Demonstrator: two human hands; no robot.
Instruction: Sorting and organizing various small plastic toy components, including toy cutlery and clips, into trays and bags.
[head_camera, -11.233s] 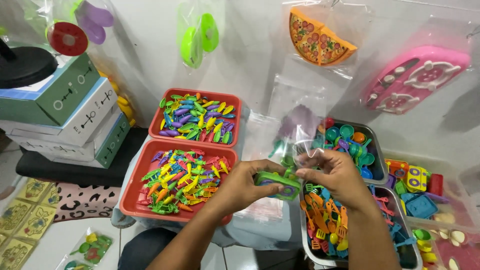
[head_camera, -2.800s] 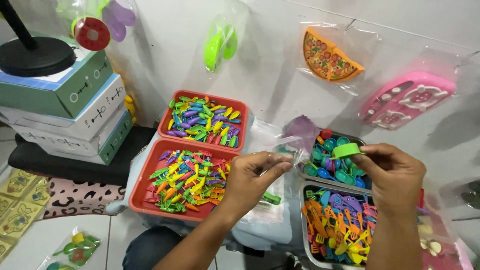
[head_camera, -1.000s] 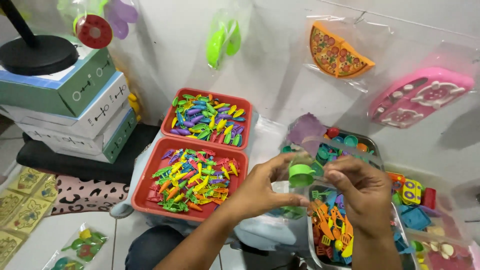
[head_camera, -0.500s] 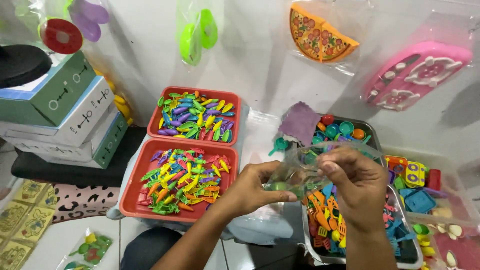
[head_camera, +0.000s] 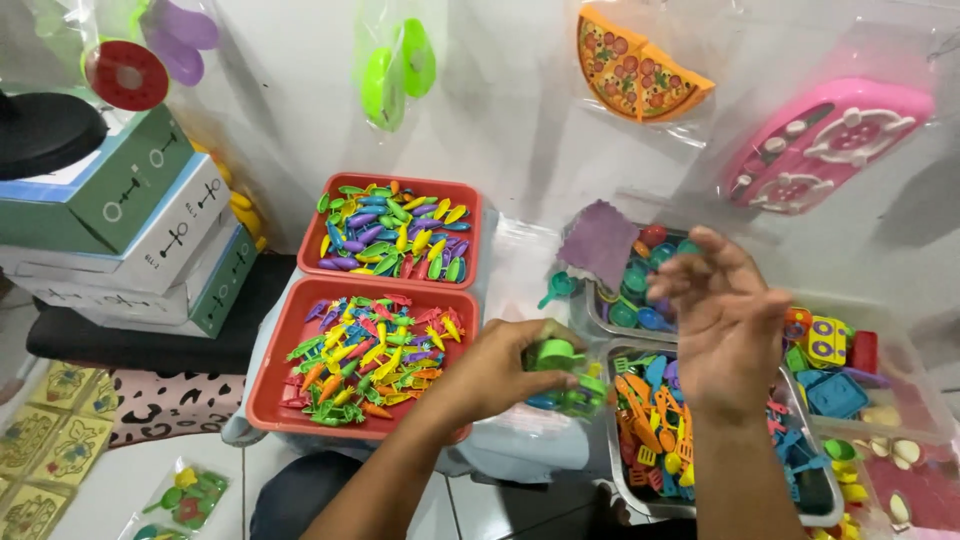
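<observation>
- Your left hand is closed around a small clear bag of green toy pieces, with the fingers curled over the top of it.
- That bag sits low in the middle of the view, between the nearer red tray and the nearer metal tray, and just above a pile of flat clear bags.
- Your right hand is lifted above the metal trays with its fingers spread apart; it holds nothing and touches nothing.
- The nearer red tray carries small carrot-shaped toys in many colours; the farther red tray carries small leaf-shaped ones.
- The nearer metal tray is filled with tiny orange, blue and yellow forks and spatulas; the farther metal tray has round cups and ladles, partly hidden by your right hand.
- A purple cloth lies at the far edge of that tray.
- On the wall hang bagged toys: a pizza slice, a pink stove and green pieces.
- Stacked boxes stand at your left.
</observation>
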